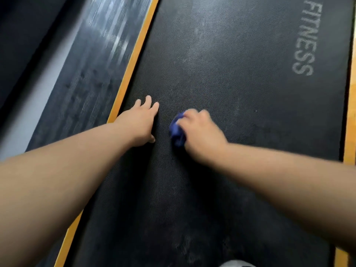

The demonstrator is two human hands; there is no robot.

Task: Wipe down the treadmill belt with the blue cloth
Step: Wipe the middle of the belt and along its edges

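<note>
The black textured treadmill belt [231, 83] fills most of the view, with pale dusty smears and the word FITNESS printed near its right side. My right hand [200, 132] grips a bunched blue cloth [177, 131] and presses it on the belt near the middle. Only the cloth's left part shows past my fingers. My left hand [141, 120] lies flat on the belt with straight fingers, a little left of the cloth and close to the belt's left edge.
An orange strip [134, 56] borders the belt on the left, and another orange strip [349, 132] runs along the right. Beyond the left strip is a dark ribbed side rail [86, 74], then darker floor. Something white [238, 264] peeks in at the bottom edge.
</note>
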